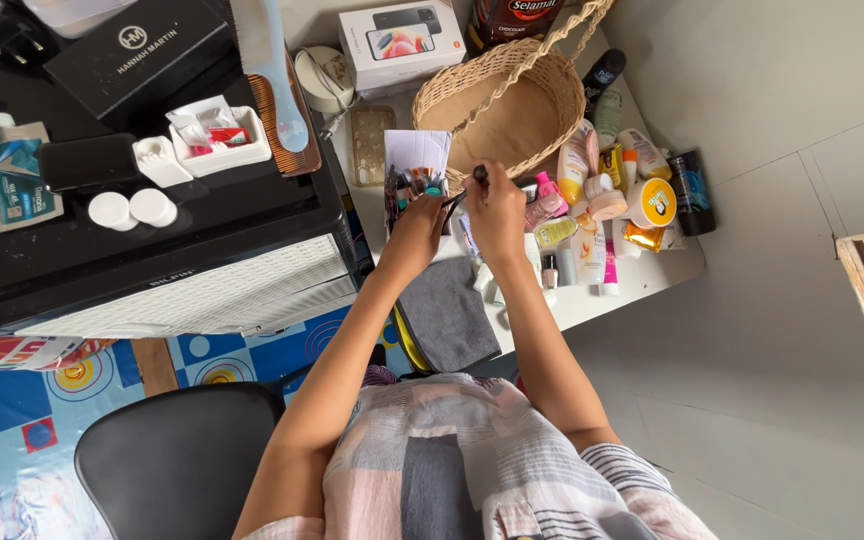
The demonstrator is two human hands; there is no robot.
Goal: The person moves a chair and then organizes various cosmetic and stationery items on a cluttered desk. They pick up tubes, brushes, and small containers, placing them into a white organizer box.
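My left hand [414,235] and my right hand [497,215] meet over a small white table [642,282]. Together they grip a thin dark makeup brush [464,192]: the right hand's fingers pinch its upper end, and the left hand holds the lower end. Just beyond my left hand stands a clear holder with several brushes and pencils [414,185], with a white card behind it. An empty woven basket [512,110] with a handle sits directly past both hands.
Several bottles, tubes and jars of cosmetics [607,190] crowd the table to the right. A grey cloth [447,315] lies by my left forearm. To the left stands a black cabinet [152,250] carrying boxes, a blue comb [274,80] and white lids. A black chair [177,465] is at lower left.
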